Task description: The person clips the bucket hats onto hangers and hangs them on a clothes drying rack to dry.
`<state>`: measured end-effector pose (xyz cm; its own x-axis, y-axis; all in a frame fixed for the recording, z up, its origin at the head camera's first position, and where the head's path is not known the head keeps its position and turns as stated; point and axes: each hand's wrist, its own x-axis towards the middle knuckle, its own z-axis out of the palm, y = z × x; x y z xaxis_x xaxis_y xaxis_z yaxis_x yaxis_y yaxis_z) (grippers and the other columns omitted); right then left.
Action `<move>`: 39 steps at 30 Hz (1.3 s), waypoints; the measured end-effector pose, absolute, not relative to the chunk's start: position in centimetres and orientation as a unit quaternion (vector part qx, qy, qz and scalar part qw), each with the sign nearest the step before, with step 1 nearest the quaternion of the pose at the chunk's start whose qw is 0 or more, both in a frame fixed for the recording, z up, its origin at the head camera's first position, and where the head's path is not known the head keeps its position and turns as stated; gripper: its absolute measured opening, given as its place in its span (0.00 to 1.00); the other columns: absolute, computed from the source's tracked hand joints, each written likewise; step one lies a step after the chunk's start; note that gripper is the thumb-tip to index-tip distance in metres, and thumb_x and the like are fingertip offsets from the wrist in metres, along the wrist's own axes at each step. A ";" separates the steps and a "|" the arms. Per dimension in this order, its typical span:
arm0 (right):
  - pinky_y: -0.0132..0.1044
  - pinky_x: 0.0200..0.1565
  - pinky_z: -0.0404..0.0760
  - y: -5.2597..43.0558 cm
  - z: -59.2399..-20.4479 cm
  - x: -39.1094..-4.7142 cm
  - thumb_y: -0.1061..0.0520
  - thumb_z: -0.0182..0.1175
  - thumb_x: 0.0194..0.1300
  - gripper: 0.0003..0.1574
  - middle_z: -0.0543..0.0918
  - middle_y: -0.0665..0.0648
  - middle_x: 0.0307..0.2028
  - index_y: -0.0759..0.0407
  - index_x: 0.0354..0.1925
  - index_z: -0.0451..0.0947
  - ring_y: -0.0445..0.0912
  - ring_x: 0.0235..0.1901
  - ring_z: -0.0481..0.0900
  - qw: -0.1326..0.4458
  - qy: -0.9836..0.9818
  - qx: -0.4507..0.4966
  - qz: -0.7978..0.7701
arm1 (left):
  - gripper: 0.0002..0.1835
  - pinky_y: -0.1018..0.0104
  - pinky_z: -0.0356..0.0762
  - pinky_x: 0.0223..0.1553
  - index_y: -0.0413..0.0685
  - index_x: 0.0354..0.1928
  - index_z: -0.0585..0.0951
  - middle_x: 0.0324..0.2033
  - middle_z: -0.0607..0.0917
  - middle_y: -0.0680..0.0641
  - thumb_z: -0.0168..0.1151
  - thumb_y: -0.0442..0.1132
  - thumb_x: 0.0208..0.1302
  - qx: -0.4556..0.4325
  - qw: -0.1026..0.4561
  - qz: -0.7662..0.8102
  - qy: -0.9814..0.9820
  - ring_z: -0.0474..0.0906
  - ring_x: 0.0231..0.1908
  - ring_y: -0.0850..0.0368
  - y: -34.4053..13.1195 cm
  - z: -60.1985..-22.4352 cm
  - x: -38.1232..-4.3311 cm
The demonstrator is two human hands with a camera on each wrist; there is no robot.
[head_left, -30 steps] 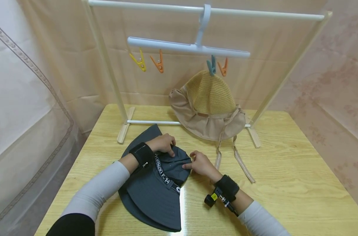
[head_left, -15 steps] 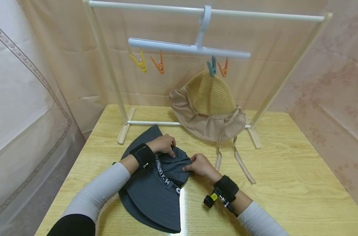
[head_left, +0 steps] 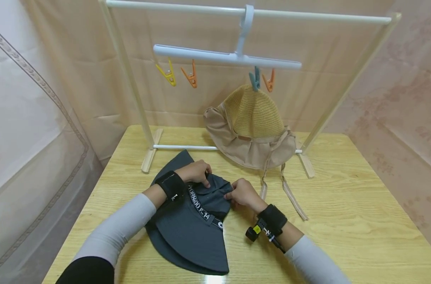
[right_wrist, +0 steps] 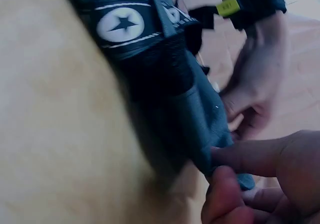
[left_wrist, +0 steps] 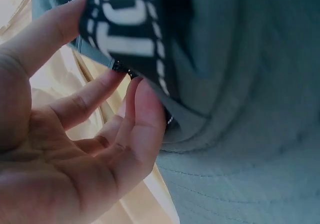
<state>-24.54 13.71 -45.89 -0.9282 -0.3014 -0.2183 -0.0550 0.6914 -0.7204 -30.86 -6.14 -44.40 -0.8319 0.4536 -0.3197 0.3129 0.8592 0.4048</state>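
A dark grey bucket hat (head_left: 194, 240), folded flat, has a black band (head_left: 202, 210) with white lettering. It lies towards the left of the table, brim to the front. My left hand (head_left: 195, 173) grips the crown's far side, and in the left wrist view its fingers (left_wrist: 147, 112) curl at the fabric beside the band. At the crown's right edge my right hand (head_left: 244, 193) pinches the cloth between thumb and fingers, as the right wrist view also shows. A beige sun hat (head_left: 254, 118) hangs behind from a blue-green clip (head_left: 255, 79).
A white rack (head_left: 314, 16) stands at the back of the wooden table (head_left: 350, 221). From its top bar hangs a pale blue hanger (head_left: 215, 57) bearing a yellow clip (head_left: 168, 73) and two orange clips, one on the left (head_left: 191, 75). The sun hat's ties (head_left: 291, 197) trail onto the table.
The grey hat's brim has swung to the right, its near corner shifting right and slightly away. My right hand has moved a little right and up with the crown edge; the left stays almost still.
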 end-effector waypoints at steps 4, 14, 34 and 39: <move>0.31 0.16 0.60 13.8 -45.5 -25.5 0.58 0.70 0.47 0.22 0.66 0.48 0.08 0.55 0.09 0.68 0.41 0.11 0.63 0.155 0.921 -0.102 -0.343 | 0.26 0.58 0.74 0.46 0.42 0.46 0.79 0.44 0.76 0.41 0.75 0.43 0.43 0.192 0.204 0.171 0.945 0.71 0.43 0.50 -6.2 -44.3 -30.8; 0.31 0.16 0.61 13.5 -45.0 -26.0 0.56 0.72 0.45 0.24 0.62 0.47 0.09 0.53 0.09 0.65 0.41 0.11 0.63 0.188 0.920 -0.138 -0.316 | 0.24 0.61 0.70 0.34 0.45 0.40 0.74 0.37 0.71 0.44 0.76 0.41 0.42 0.180 0.205 0.151 0.950 0.69 0.35 0.51 -5.5 -43.9 -30.8; 0.35 0.21 0.63 11.8 -45.3 -25.4 0.50 0.73 0.44 0.20 0.71 0.52 0.17 0.58 0.15 0.73 0.46 0.18 0.67 0.131 0.959 -0.155 -0.196 | 0.23 0.61 0.71 0.32 0.46 0.37 0.74 0.35 0.71 0.45 0.77 0.40 0.39 0.157 0.210 0.109 0.959 0.70 0.34 0.51 -4.5 -43.7 -30.9; 0.34 0.19 0.62 11.8 -45.4 -25.3 0.49 0.73 0.44 0.22 0.68 0.51 0.15 0.57 0.14 0.71 0.45 0.16 0.66 0.146 0.957 -0.158 -0.194 | 0.24 0.61 0.71 0.33 0.46 0.37 0.74 0.35 0.71 0.45 0.77 0.41 0.38 0.153 0.219 0.105 0.958 0.70 0.34 0.51 -4.5 -44.0 -30.8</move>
<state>-25.28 11.76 -45.39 -0.9073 -0.3592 -0.2185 -0.2457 0.8747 -0.4178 -30.84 -4.52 -44.02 -0.8573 0.3392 -0.3873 0.2476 0.9312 0.2675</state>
